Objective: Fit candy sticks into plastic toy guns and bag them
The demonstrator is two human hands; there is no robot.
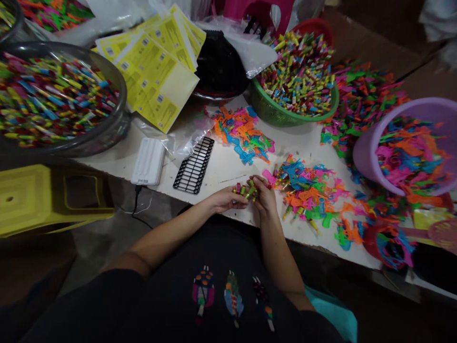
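Just above the table's front edge, my left hand [228, 200] is closed around several small yellow-green and red tubes [243, 190]. Close beside it, my right hand [264, 195] pinches a similar yellowish tube between thumb and fingers; its exact end is too small to make out. Right of my hands lies a pile of flat, bright plastic toy pieces [309, 194], with a few loose tubes [314, 226] among them. A black slotted plastic rack [193, 166] rests to the left. Behind my hands is another heap of plastic pieces [246, 133].
A large grey basin [123, 90] of tubes stands left, a green basket [255, 97] of tubes at the back. Yellow printed sheets [157, 76] lean nearby. A purple bucket [366, 152] lies tipped on the right. A white device [148, 162] sits near a yellow stool [24, 200].
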